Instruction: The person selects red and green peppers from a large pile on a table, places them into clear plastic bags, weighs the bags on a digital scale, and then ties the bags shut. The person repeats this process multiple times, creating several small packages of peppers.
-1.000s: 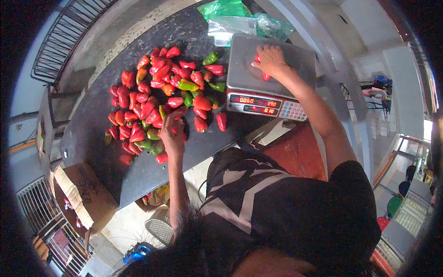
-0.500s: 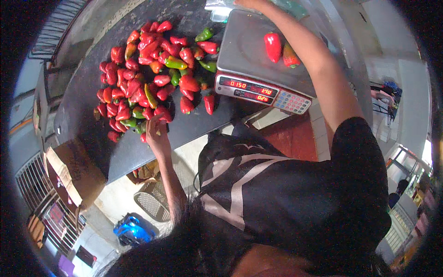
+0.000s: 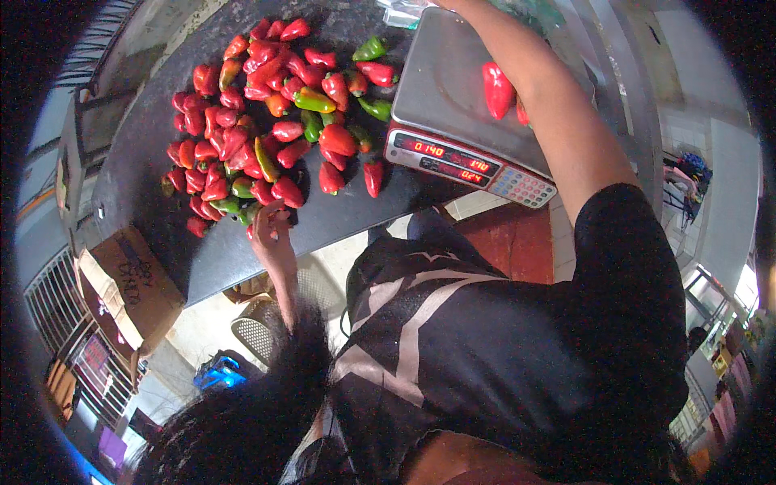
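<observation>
As the left hand (image 3: 271, 230) sits curled by peppers (image 3: 288, 192), grip unclear, bare table (image 3: 343, 217) runs rightward along its edge; right arm (image 3: 550, 101) crosses scale (image 3: 444, 77), hand unseen.

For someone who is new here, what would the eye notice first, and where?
Probably the large heap of mostly red peppers spread on the dark table. Next, to its right, the scale with glowing red digits, and the bright red pepper lying on its tray.

Your peppers (image 3: 236, 141) are mostly red, some of them green or yellow-green. The worktop (image 3: 217, 257) is dark grey. Your scale (image 3: 465, 123) has a grey plate (image 3: 443, 77) and red digits (image 3: 428, 149); your shirt (image 3: 517, 347) is black with pale bands (image 3: 411, 339).
</observation>
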Tool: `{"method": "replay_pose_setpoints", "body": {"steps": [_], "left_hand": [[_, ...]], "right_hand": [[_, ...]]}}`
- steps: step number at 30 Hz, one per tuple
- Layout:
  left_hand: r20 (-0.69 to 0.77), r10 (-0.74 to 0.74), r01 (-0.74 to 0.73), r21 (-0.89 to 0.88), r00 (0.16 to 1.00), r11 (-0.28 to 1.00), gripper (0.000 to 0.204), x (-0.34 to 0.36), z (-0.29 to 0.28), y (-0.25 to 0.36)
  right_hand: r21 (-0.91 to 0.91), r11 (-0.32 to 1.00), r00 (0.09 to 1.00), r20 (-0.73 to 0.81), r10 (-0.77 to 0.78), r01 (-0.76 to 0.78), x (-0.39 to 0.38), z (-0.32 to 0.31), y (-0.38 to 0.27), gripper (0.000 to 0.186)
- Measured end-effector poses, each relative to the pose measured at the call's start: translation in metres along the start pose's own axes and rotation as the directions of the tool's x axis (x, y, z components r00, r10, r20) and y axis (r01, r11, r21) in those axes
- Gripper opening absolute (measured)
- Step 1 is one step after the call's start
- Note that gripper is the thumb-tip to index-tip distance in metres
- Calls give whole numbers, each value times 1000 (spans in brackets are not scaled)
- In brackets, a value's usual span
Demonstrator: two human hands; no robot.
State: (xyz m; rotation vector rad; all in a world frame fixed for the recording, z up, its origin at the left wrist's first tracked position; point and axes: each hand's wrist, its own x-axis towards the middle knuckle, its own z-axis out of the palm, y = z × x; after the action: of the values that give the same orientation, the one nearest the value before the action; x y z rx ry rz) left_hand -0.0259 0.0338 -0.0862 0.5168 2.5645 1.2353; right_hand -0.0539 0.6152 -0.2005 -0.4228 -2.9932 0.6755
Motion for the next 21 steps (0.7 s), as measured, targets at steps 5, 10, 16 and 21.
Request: {"method": "replay_pose_setpoints", "body": {"steps": [5,10,16,21], "left_hand": [[7,-3,4,-43,1000,999,25,5,2,1],[9,10,-10,5,1000,1000,28,9,10,6],[54,82,-91,173,995,981,24,10,15,20],[63,-42,38,69,997,997,20,-3,9,12]], "right_hand": [[-22,999,999,18,-35,35,0,-2,14,22],[-58,995,996,41,-84,86,4,4,33,21],[-116,987,990,104,-100,112,14,4,45,35],[-232,959,977,174,-123,162,11,-5,25,27]]}}
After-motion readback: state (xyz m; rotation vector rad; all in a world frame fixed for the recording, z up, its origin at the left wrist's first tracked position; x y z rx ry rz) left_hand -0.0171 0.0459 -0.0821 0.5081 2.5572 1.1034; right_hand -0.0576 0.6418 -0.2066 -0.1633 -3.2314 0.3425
